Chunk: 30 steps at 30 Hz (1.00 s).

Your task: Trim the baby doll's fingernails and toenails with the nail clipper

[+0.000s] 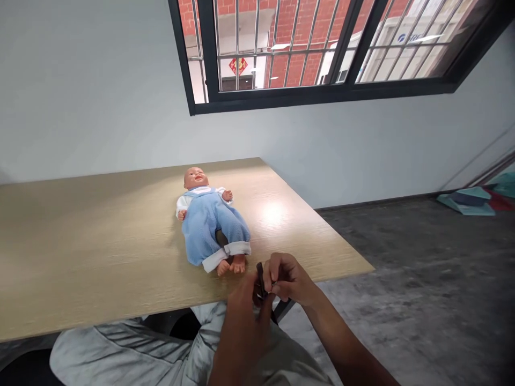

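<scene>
A baby doll in blue dungarees and a white shirt lies on its back on the wooden table, head toward the wall, feet toward me. My left hand and my right hand meet just off the table's near edge, right of the doll's feet. Both are closed in a pinch on a small dark object held between them; I cannot make out what it is. Neither hand touches the doll.
The table's right edge drops to a grey floor. A barred window sits in the wall behind. Teal and red mats lie on the floor at far right. My grey trousers show below the table edge.
</scene>
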Motion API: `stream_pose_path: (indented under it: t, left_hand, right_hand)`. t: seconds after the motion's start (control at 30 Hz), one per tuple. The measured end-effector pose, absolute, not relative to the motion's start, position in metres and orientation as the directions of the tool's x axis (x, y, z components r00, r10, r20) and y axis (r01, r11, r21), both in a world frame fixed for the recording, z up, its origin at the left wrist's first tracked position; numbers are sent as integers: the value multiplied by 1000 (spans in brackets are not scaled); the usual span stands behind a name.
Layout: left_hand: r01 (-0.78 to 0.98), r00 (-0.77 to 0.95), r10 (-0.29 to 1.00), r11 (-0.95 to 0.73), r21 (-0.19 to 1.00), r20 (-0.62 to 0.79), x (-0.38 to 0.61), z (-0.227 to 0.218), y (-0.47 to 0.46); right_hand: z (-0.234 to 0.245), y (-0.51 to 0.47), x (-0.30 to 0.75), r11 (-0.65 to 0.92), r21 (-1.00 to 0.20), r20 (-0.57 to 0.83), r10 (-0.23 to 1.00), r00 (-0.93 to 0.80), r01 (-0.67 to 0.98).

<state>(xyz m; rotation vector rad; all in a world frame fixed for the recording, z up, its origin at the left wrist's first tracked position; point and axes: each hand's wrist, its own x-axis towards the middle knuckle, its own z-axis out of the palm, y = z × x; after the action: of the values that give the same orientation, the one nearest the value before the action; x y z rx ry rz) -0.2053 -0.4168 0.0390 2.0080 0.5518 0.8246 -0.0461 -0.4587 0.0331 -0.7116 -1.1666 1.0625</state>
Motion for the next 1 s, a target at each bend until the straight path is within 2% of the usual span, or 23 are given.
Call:
stream_pose_path:
  t: [0.17,0.27,0.37,0.5,0.57,0.63,0.77,0.87,1.0]
  left_hand:
    - [74,673,605,-626,776,424,-222,51,-395]
    - [37,758,470,-723,689,452,-231,61,-386]
    - [-32,776,339,-821,570,532,-234,71,-377]
    - [90,673,403,-877,473,620,-233,73,-360]
    - [131,702,407,-880,457,584,-233,68,-351]
    - [148,738,400,-882,448,543,-231,61,-344]
    - [185,739,445,-857,481,507,-229,52,-340]
    - [191,737,456,-849,493,499,-229,52,-342]
    - [182,739,447,-852,490,503,-229,52,-342]
  right_hand:
    - [40,-453,-53,383,-894,348,921,175,-234]
    - [44,-455,-57,342,-931,332,939,93,-126]
    - [45,-459,-60,429,-903,429,899,84,15]
    - [44,-459,-62,546,-837,537,803,257,43]
    - [44,-459,-65,551,-826,562,788,250,119]
    - [43,-459,-68,536,-801,593,773,228,265]
    - [32,-457,-78,497,-669,700,671,244,553]
    - [19,-455,-84,451,-592,749,615,247,668]
    - [9,-452,-86,429,-526,786,576,226,734]
